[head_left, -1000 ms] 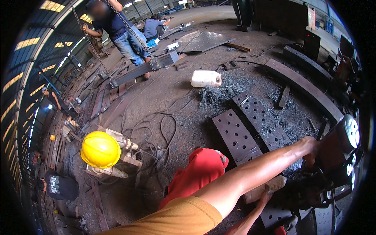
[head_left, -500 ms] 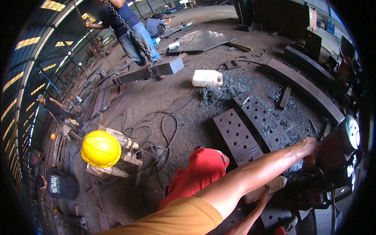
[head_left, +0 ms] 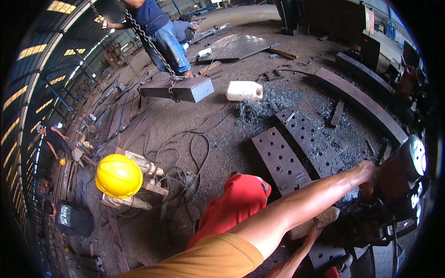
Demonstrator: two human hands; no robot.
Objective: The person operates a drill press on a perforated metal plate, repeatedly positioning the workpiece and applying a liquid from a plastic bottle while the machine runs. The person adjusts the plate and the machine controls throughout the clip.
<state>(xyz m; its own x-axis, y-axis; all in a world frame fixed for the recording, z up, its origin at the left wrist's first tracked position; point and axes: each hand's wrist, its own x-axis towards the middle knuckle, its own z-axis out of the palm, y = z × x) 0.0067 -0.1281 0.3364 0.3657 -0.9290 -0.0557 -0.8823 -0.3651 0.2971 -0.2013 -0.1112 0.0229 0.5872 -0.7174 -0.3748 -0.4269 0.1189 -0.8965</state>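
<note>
My left arm in a mustard sleeve crosses the lower middle. My left hand (head_left: 368, 175) is closed on the side of a drill machine (head_left: 396, 171) with a shiny silver top; some fingers are hidden behind it. My right hand is out of view. Beneath my arm, the bare hand (head_left: 316, 227) of a co-worker in red (head_left: 238, 204) touches a tan rounded object (head_left: 327, 217) I cannot make out. Two steel plates with round holes, the nearer one (head_left: 276, 153) and the farther one (head_left: 308, 139), lie beyond my forearm among metal shavings (head_left: 250, 112).
A steel beam (head_left: 178, 88) hangs in chains (head_left: 150, 41) beside a person in jeans (head_left: 167, 46). A white jerrycan (head_left: 243, 91), loose cables (head_left: 199, 153) and a yellow hard hat (head_left: 119, 176) on a metal machine are around. A long curved steel bar (head_left: 361, 104) lies right.
The chained beam has shifted and turned slightly, its near end dropping a little lower. The person beside it has moved along. My left hand stays on the drill machine.
</note>
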